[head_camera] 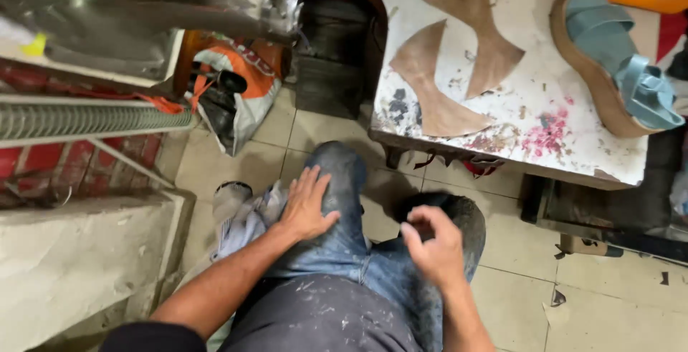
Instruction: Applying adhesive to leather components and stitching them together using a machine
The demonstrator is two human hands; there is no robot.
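My left hand (307, 205) lies flat and open on my left thigh, fingers spread over the stained blue jeans (344, 173). My right hand (433, 243) hovers over my right knee with its fingers curled loosely; nothing shows in it. Both knees point toward a low white worktable (573, 155) smeared with paint. On that table lie two curved brown leather pieces (430, 80) and a light blue platform sandal (616, 65) with a tan sole.
A grey cloth bundle (240, 212) rests beside my left leg. A white and orange sack (236, 90) leans by a dark wooden chair (337, 44). A concrete ledge (79, 259) and metal rack (79, 119) stand at left. Beige floor tiles (616, 302) spread to the right.
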